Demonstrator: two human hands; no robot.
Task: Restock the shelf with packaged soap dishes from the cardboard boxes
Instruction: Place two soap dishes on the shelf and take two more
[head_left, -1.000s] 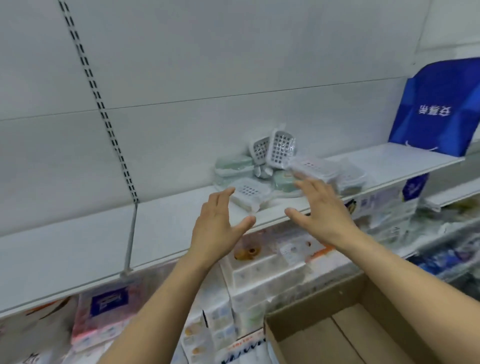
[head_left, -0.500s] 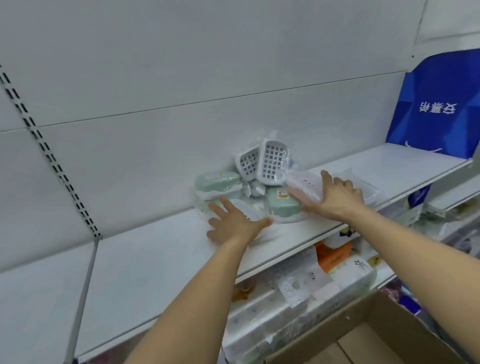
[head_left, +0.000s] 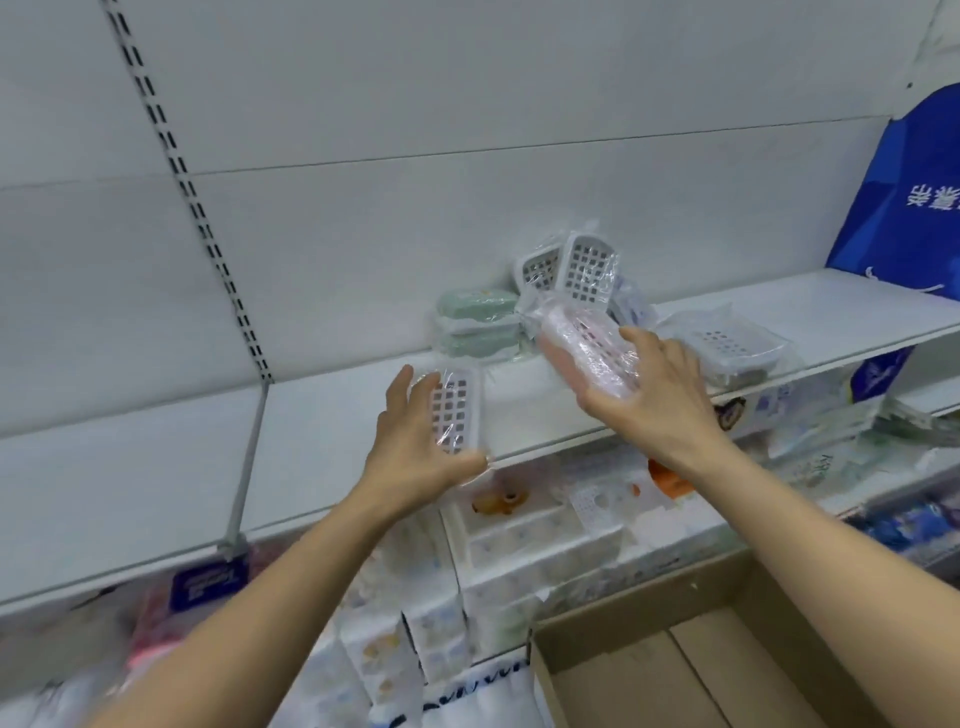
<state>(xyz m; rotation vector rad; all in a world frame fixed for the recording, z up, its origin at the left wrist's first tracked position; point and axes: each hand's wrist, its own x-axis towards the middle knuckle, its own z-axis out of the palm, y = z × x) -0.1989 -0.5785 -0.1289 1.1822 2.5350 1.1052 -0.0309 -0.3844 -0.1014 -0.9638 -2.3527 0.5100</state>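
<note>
Above shelf edge: left hand grips white soap dish, right hand grips pink one. Probably light, stiff plastic, slippery crinkly wrap, so hold long sides, not loose film.

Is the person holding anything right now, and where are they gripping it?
Yes: the left hand holds a wrapped white soap dish by its long sides; the right hand holds a wrapped pink one at its near end.
</note>
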